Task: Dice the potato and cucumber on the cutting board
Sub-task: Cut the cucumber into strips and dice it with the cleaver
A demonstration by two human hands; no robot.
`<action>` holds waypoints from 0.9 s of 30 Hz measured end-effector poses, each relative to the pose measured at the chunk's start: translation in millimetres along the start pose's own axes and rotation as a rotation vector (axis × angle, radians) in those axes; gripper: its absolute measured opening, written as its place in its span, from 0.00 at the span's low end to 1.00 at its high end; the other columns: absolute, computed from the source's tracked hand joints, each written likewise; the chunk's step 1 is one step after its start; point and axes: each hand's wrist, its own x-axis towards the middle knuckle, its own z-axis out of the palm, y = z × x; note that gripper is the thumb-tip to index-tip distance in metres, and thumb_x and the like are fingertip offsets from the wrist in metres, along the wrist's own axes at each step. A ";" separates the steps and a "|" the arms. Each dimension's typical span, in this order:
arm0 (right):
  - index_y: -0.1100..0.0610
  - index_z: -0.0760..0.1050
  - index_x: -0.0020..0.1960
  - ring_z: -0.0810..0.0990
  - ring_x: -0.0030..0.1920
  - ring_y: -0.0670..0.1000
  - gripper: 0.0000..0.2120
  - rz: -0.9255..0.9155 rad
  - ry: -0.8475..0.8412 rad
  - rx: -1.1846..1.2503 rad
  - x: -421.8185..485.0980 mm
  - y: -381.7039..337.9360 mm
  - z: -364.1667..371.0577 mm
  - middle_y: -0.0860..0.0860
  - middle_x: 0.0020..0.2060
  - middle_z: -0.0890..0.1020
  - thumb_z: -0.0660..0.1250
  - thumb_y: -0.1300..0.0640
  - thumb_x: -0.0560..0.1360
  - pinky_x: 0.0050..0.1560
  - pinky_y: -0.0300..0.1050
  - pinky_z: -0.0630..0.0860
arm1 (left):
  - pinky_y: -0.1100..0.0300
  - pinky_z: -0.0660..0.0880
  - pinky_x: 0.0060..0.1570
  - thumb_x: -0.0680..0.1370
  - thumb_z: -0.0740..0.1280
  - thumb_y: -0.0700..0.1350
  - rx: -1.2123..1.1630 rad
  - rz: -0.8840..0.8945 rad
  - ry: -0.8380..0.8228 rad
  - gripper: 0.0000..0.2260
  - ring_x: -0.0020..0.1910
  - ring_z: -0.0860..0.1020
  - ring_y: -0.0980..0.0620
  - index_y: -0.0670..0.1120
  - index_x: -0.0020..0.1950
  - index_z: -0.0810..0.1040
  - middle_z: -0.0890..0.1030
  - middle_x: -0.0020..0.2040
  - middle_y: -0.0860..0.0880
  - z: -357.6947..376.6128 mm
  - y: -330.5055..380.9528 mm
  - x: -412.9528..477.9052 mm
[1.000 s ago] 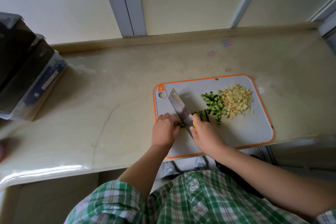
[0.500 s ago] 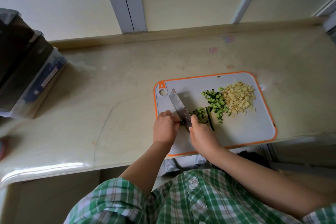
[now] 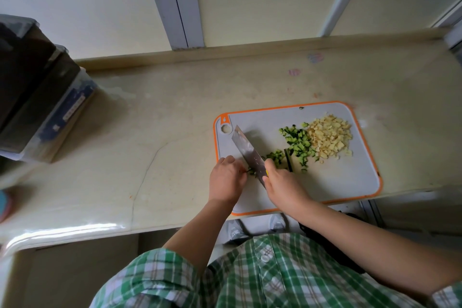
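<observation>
A grey cutting board [image 3: 337, 182] with an orange rim lies on the beige counter. Diced potato [image 3: 330, 136] is heaped at its back right, with diced cucumber [image 3: 297, 142] beside it and a smaller cucumber heap [image 3: 276, 156] nearer the knife. My right hand [image 3: 285, 185] grips the handle of a cleaver [image 3: 247, 151], whose blade points to the back left. My left hand [image 3: 226, 177] curls its fingers over the last bit of cucumber strips [image 3: 250, 171], just left of the blade. A thin dark cucumber strip [image 3: 288, 162] lies right of my right hand.
Dark containers and a clear plastic box [image 3: 42, 97] stand on the counter [image 3: 150, 132] at the far left. The board overhangs the counter's front edge near my body. A low ledge and wall run along the back.
The cleaver has kept chopping in place beside my left hand. The small cucumber heap right of the blade has grown a little. The view has shifted slightly.
</observation>
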 end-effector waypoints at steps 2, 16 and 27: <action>0.61 0.63 0.59 0.79 0.38 0.61 0.09 0.000 0.007 0.003 -0.9 0.2 3.4 0.59 0.38 0.80 0.55 0.58 0.81 0.31 0.47 0.63 | 0.53 0.70 0.38 0.71 0.68 0.41 -0.003 0.000 -0.002 0.04 0.43 0.75 0.43 0.44 0.41 0.83 0.78 0.40 0.45 -0.3 0.6 -0.2; 0.60 0.64 0.53 0.77 0.36 0.62 0.06 0.060 0.066 0.108 1.2 -1.2 3.1 0.55 0.33 0.73 0.57 0.58 0.80 0.28 0.48 0.59 | 0.53 0.72 0.40 0.71 0.68 0.42 -0.013 -0.008 0.008 0.04 0.44 0.75 0.43 0.45 0.42 0.82 0.78 0.40 0.46 0.5 -4.1 -1.4; 0.61 0.61 0.65 0.80 0.43 0.61 0.14 -0.007 0.038 -0.105 -0.4 -8.5 14.2 0.59 0.42 0.82 0.54 0.57 0.82 0.33 0.46 0.63 | 0.53 0.71 0.38 0.70 0.68 0.40 -0.029 -0.022 0.003 0.04 0.44 0.75 0.43 0.46 0.41 0.83 0.78 0.41 0.45 -1.0 -1.6 -1.9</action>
